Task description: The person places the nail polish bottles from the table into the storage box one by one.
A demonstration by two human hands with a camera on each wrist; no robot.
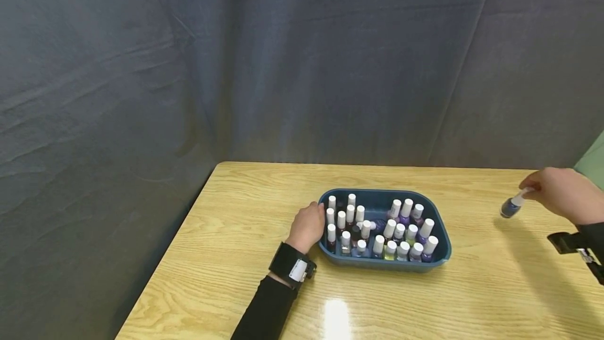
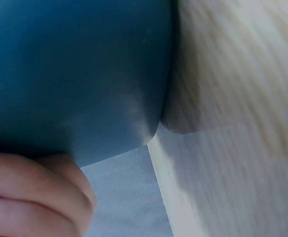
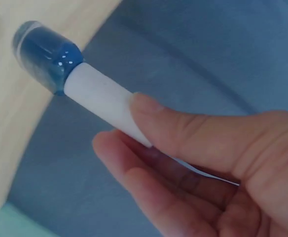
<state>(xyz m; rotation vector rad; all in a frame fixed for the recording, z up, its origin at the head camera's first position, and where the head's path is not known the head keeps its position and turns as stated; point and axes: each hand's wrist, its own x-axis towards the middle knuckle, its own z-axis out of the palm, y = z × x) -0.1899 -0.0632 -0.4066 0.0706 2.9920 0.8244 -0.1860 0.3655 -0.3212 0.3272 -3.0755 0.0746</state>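
Note:
At the right of the head view my right hand (image 1: 561, 190) pinches a nail polish bottle (image 1: 509, 208) by its white cap, the glass end hanging down to the left above the table. Up close in the right wrist view, the bottle (image 3: 50, 59) holds blue polish, and thumb and fingers press on the long cap (image 3: 102, 98). My left hand (image 1: 306, 227) grips the left end of a dark blue plastic bin (image 1: 384, 265), fingers at its rim. The bin carries many upright white-capped polish bottles; one bottle (image 1: 370, 225) lies on its side among them.
The wooden table (image 1: 226, 235) runs to a grey curtain (image 1: 340, 67) behind it. Its left edge slants down toward the front. A piece of green cloth (image 1: 592, 164) shows at the far right, behind my right hand.

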